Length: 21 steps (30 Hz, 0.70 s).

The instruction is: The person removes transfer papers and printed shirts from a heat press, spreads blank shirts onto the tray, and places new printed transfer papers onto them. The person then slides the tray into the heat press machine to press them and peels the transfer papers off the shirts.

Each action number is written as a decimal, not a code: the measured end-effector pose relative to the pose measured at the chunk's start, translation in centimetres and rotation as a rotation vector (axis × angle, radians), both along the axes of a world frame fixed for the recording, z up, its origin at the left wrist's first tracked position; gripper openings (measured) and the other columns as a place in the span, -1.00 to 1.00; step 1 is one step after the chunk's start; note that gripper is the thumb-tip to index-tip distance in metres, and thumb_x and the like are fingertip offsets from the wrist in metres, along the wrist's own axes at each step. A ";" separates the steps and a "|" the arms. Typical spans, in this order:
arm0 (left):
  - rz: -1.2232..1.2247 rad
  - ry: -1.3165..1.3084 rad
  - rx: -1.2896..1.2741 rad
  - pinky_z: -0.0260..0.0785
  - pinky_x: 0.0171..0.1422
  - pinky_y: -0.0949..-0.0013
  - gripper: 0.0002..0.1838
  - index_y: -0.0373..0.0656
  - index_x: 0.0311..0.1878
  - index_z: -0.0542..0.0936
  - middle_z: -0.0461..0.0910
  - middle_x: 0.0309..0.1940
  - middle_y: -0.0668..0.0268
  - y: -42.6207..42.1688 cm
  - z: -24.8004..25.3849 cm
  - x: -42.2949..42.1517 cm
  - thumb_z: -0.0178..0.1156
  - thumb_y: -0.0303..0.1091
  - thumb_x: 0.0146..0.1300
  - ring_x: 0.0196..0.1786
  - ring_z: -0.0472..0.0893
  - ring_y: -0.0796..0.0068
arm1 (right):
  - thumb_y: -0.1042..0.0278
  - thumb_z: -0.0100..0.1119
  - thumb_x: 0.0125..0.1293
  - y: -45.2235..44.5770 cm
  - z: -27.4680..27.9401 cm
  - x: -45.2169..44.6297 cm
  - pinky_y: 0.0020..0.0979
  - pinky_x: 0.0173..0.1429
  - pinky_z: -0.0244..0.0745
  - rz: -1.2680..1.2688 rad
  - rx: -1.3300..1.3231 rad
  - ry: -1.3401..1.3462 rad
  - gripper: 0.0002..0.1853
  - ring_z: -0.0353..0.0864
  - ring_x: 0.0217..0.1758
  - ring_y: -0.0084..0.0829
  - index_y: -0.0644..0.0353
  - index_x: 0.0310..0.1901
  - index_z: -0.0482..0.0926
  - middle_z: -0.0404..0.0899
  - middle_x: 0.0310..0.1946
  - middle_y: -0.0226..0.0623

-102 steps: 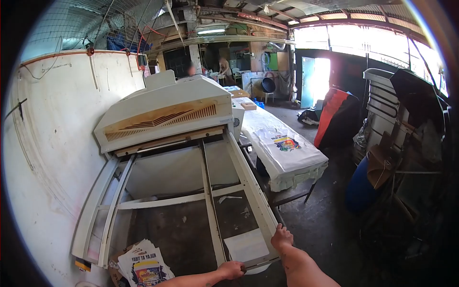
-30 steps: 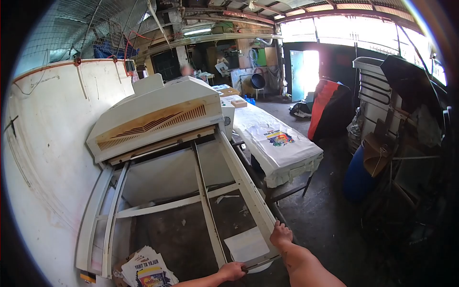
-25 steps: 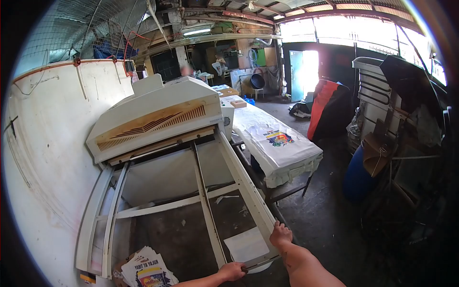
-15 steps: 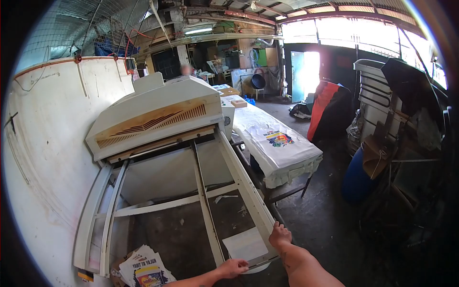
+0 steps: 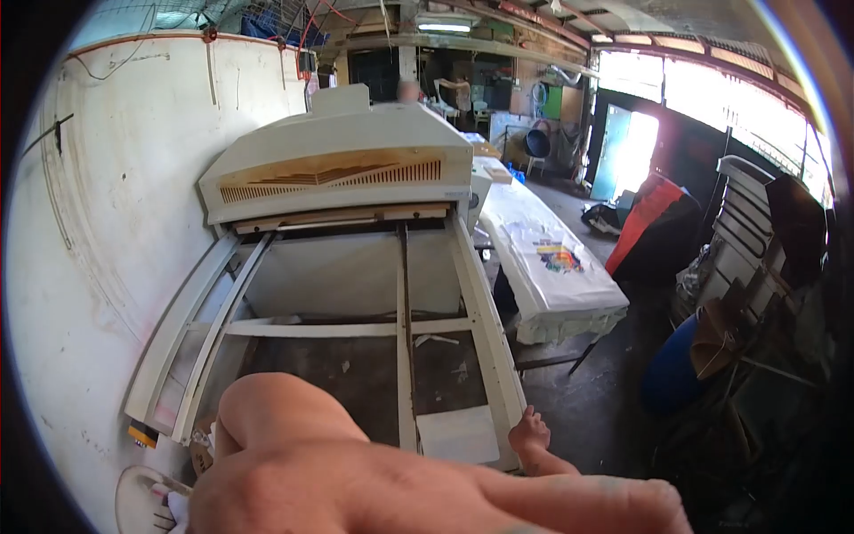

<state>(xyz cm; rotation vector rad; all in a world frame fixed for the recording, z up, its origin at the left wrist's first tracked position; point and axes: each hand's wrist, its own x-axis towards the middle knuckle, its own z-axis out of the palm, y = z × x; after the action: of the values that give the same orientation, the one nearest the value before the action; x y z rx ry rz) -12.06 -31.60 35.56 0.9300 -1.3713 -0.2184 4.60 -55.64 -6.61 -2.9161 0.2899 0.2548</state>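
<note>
My right hand (image 5: pixel 530 432) is at the near right end of a long white metal rail (image 5: pixel 487 334), its fingers curled against the rail's outer edge. This rail is part of an open white frame running out from a large white conveyor dryer (image 5: pixel 342 165). Bare skin fills the bottom of the view, very close to the camera. It seems to be my left hand (image 5: pixel 267 481), but its fingers cannot be made out. It covers the near end of the frame. Inside the frame lies a pale flat sheet (image 5: pixel 458 433).
Right of the dryer, a long table carries a white cloth (image 5: pixel 569 307) with a colourful print (image 5: pixel 559 256). A blue barrel (image 5: pixel 669 374) and stacked clutter stand at the right. A white wall (image 5: pixel 116 196) borders the left. A round white fan-like object (image 5: pixel 142 498) is at lower left.
My left hand has left the near end of the frame and now looms close to the camera. The right hand stays at the rail. The view has shifted, and the printed papers are now mostly hidden.
</note>
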 end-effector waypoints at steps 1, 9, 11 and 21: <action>0.015 -0.015 -0.013 0.24 0.32 0.22 -0.67 -0.33 0.08 0.52 0.49 0.10 0.09 0.1 0.3 -0.6 0.15 -0.34 0.33 0.20 0.46 0.26 | 0.32 0.03 0.21 -0.1 -0.3 0.1 -0.15 0.12 0.47 -0.016 0.003 -0.010 -0.49 0.55 0.10 -0.10 0.18 0.21 0.26 0.46 0.04 -0.09; 0.091 -0.034 -0.025 0.25 0.29 0.21 -0.68 -0.30 0.07 0.54 0.52 0.07 0.11 0.7 0.8 -2.3 0.14 -0.31 0.33 0.18 0.47 0.26 | 0.28 0.02 0.22 -0.3 -1.0 -0.1 -0.17 0.12 0.47 0.003 -0.017 -0.003 -0.50 0.55 0.10 -0.10 0.16 0.21 0.27 0.47 0.04 -0.11; 0.105 -0.041 -0.013 0.26 0.29 0.21 -0.68 -0.29 0.07 0.54 0.52 0.06 0.12 0.5 0.7 -2.3 0.14 -0.31 0.33 0.18 0.47 0.25 | 0.28 0.02 0.22 -0.3 -0.8 0.3 -0.17 0.11 0.48 0.004 -0.020 -0.013 -0.52 0.56 0.10 -0.10 0.16 0.18 0.28 0.47 0.04 -0.10; 0.139 -0.052 -0.009 0.28 0.25 0.20 -0.68 -0.24 0.05 0.56 0.55 0.02 0.14 0.7 0.6 -2.3 0.13 -0.27 0.33 0.15 0.49 0.25 | 0.28 0.02 0.21 -0.4 -0.9 0.3 -0.18 0.12 0.48 0.004 -0.012 0.013 -0.48 0.56 0.09 -0.10 0.17 0.22 0.26 0.47 0.05 -0.09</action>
<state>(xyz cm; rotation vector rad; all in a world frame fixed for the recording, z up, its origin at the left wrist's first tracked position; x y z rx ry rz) -14.41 -30.92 36.15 1.0255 -1.3484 -0.0829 4.90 -56.06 -7.47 -2.9285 0.2884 0.2734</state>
